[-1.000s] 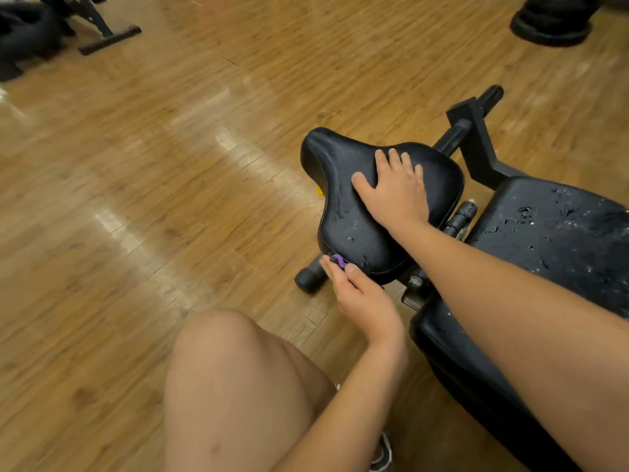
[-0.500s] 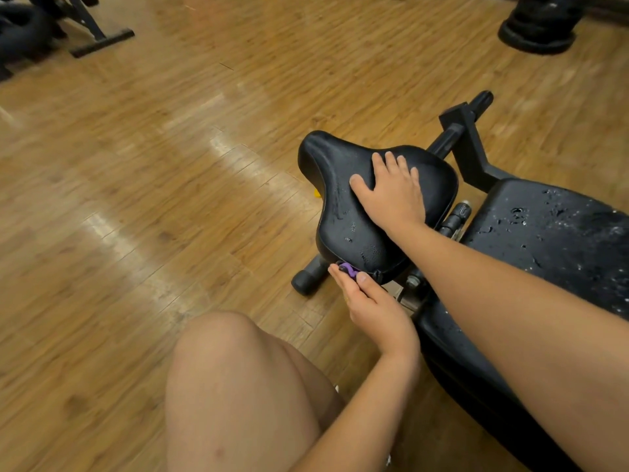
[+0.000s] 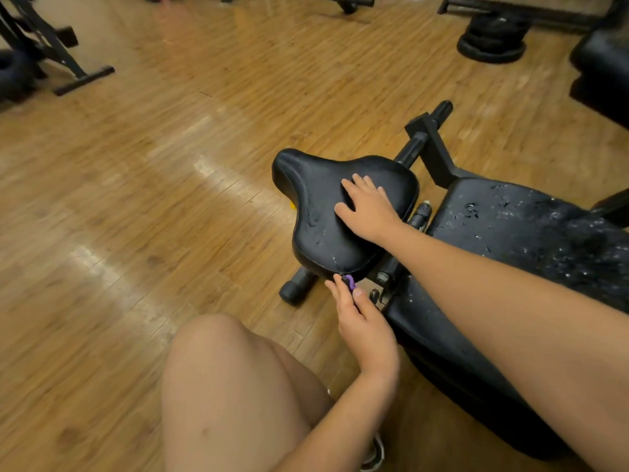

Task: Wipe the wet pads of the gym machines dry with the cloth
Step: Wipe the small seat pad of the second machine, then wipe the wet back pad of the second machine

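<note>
View: head camera, looking down past a bare knee [image 3: 221, 369] onto the wooden floor [image 3: 136, 199].
Seat pad: black and saddle-shaped, the seat pad [image 3: 316, 206] stands out front on the machine, with droplets and wet streaks down its left side and near end.
Right hand: the right hand [image 3: 369, 212] lies palm down on top of the seat pad, fingers straight and a little spread, holding nothing.
Left hand: down at the near tip of the seat pad, the left hand [image 3: 360, 321] has thumb and forefinger nipped together on a small purple piece [image 3: 349, 282].
Purple piece: it touches the lower near edge of the seat pad. The fingers hide most of it, so there is no telling whether it is the cloth.
Bench pad: the long black bench pad [image 3: 510, 233] lies to the right, just behind the seat pad and partly under the right forearm, and it is speckled all over with water drops.
Frame: a black bar [image 3: 429, 131] with a bracket runs away behind the seat pad, and a round foot [image 3: 296, 289] sits on the floor below it.
Background: a stack of weight plates [image 3: 492, 39] stands at the far right, and a black machine stand [image 3: 68, 69] at the far left.
</note>
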Demonstrator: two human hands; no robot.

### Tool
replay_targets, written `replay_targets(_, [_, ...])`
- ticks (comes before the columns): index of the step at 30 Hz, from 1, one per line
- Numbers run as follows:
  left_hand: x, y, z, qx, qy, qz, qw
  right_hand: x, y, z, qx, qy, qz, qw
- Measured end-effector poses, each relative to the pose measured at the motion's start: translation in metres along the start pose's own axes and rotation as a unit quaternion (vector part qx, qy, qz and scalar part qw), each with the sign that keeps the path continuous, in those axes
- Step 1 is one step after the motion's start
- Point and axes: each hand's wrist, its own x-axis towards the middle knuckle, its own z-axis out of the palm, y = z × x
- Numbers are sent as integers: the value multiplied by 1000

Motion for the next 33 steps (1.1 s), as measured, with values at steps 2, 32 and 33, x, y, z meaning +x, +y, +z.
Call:
replay_targets(2, [-10,1,-3,10,-16,11,1000,-20,16,-9,1,-18,-11,1000])
replay_targets(32, [57,101,130,330,-238,359,840,-252,229,-71,-29,100,230,968])
replay_targets(33, [63,102,144,341,-258,355,831,-251,230,-70,-30,99,232,967])
